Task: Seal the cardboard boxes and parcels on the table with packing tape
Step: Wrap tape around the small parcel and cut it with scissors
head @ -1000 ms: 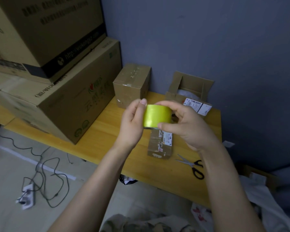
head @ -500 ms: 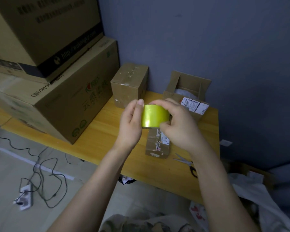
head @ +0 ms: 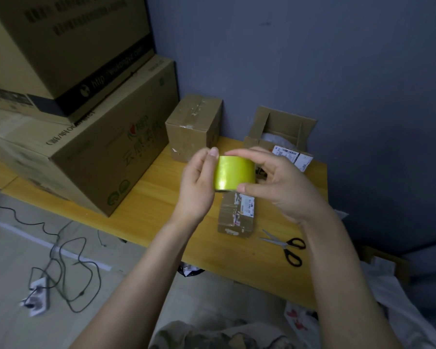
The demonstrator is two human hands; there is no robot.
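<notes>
1. Both your left hand (head: 196,182) and right hand (head: 282,190) grip the shiny yellow-green packing tape roll (head: 234,172), above the small flat cardboard parcel (head: 237,215)
2. Black-handled scissors (head: 287,245) lie near the wooden table (head: 161,210)'s front edge

I count 5 cardboard boxes: top box (head: 68,44), bottom box (head: 106,152), taped box (head: 191,127), open box (head: 285,124), parcel (head: 237,217). I log 1 tape roll (head: 234,176), 1 scissors (head: 287,245), 1 table (head: 146,215), 1 power strip (head: 37,295). Hands, 2: left hand (head: 196,182), right hand (head: 282,190).
</notes>
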